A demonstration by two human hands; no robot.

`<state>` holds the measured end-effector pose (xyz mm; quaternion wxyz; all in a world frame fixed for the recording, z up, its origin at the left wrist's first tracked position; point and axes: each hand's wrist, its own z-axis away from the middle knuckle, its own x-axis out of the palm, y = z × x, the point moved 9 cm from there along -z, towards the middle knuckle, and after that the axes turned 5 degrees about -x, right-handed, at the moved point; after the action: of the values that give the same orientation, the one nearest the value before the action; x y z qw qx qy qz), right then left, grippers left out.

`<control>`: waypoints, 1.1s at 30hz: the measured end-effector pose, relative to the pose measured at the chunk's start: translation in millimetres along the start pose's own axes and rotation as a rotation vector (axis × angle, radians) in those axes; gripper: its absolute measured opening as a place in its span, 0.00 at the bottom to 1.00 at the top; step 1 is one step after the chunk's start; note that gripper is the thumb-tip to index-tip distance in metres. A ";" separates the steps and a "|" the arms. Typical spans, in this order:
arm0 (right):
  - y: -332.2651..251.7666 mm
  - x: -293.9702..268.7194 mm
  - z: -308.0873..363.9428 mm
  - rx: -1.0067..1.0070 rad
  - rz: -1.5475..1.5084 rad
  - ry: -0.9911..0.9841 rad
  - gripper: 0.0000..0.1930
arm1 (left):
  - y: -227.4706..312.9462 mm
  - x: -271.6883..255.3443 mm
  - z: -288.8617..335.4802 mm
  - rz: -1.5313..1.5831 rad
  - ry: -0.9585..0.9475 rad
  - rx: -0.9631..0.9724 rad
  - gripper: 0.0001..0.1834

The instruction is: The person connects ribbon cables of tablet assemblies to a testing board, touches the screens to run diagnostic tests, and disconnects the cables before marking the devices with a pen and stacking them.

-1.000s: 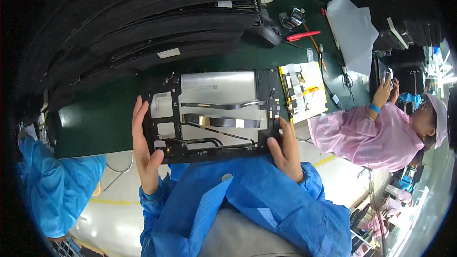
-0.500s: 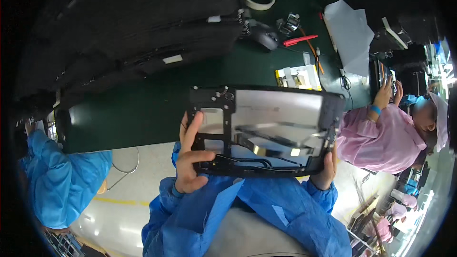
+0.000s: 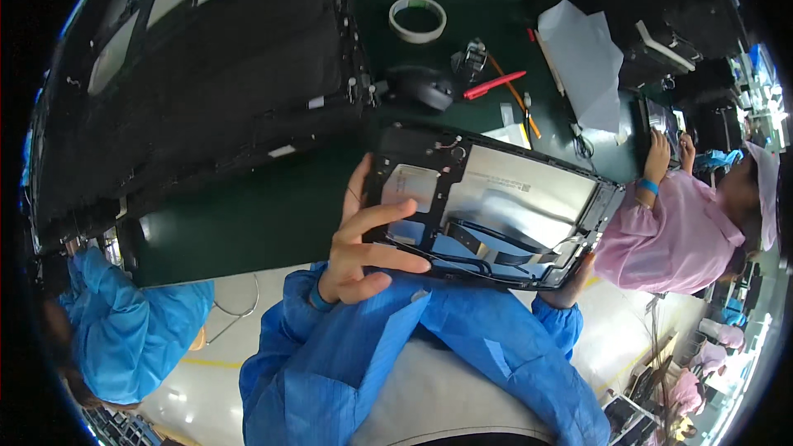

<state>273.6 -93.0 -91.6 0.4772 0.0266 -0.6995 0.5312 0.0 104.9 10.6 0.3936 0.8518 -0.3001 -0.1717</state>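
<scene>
Dark green worktop (image 3: pixel 223 235) runs across my feed, its near edge facing the wearer, with pale floor (image 3: pixel 223 376) below that edge. Closest to me are the blue sleeves of the gown (image 3: pixel 306 376). Past them, I have an opened tablet (image 3: pixel 520 186) raised at the near edge of the worktop, tilted, its silver plate and black ribbon cables (image 3: pixel 467 239) facing up. My left hand (image 3: pixel 355 260) holds the tablet's left end, fingers parted, some laid across the black frame and one along the outer edge. My right hand (image 3: pixel 570 282) grips the lower right corner; its fingers are mostly hidden, so I can't tell how far they curl.

Just beyond the tablet, a white sheet (image 3: pixel 505 134) shows in part, near an orange stick (image 3: pixel 534 125). Farther toward the worktop's far edge I see a red pen (image 3: pixel 494 85), a black mouse (image 3: pixel 421 87) and a tape roll (image 3: pixel 417 35). Toward the right end lies a grey sheet (image 3: pixel 586 66). Bulky black stack (image 3: pixel 206 83) covers the far left corner. Off the right end, a co-worker in pink (image 3: pixel 669 231) handles a dark slab.
</scene>
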 end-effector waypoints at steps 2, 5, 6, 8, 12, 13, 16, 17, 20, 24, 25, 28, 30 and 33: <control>-13.2 -6.9 -5.3 -0.079 0.107 0.099 0.25 | -6.0 10.1 -13.7 -0.083 -0.084 -0.061 0.17; -30.7 -19.0 -12.9 -0.091 0.334 0.308 0.20 | -17.6 24.1 -32.3 -0.059 -0.187 -0.114 0.18; -34.7 -20.9 -14.8 -0.078 0.323 0.375 0.20 | -22.0 27.6 -36.8 -0.016 -0.210 -0.138 0.21; -38.9 6.3 -34.8 0.004 0.258 0.162 0.21 | -34.9 27.7 -42.7 0.124 -0.183 -0.249 0.26; -74.1 40.2 -89.4 -0.088 0.271 0.191 0.22 | -38.5 13.4 -44.4 0.085 -0.062 -0.225 0.33; -81.6 53.7 -111.0 -0.115 0.272 0.180 0.21 | -41.4 14.8 -41.7 0.083 -0.099 -0.257 0.32; -84.8 116.6 -177.3 -0.147 0.332 -0.005 0.18 | -42.2 8.3 -33.3 0.031 -0.123 -0.297 0.29; -81.3 133.8 -199.3 -0.175 0.385 0.000 0.18 | -39.3 4.8 -31.8 -0.040 -0.119 -0.280 0.29; -61.7 209.0 -266.5 -0.242 0.408 -0.236 0.18 | -29.6 -13.4 -26.6 -0.111 -0.015 -0.254 0.26; -14.1 259.1 -369.4 -0.114 0.488 -0.279 0.20 | -26.1 -25.3 -13.7 -0.153 0.025 -0.329 0.22; 2.5 256.1 -400.0 -0.057 0.510 -0.212 0.20 | -29.5 -26.9 -8.8 -0.154 0.014 -0.388 0.21; 86.3 234.2 -492.9 0.269 0.502 -0.186 0.19 | -34.9 -35.4 7.5 -0.143 0.035 -0.506 0.20; 137.2 205.1 -552.5 0.291 0.435 -0.254 0.14 | -32.9 -47.2 17.7 -0.187 0.124 -0.528 0.20; 192.9 143.7 -641.7 0.242 0.677 -0.241 0.14 | -27.5 -62.7 32.9 -0.220 0.272 -0.561 0.21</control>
<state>500.9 551.4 -142.8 0.1826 -0.0875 -0.6520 0.7307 -54.7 140.8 -28.0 0.6284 0.7526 -0.0919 -0.1740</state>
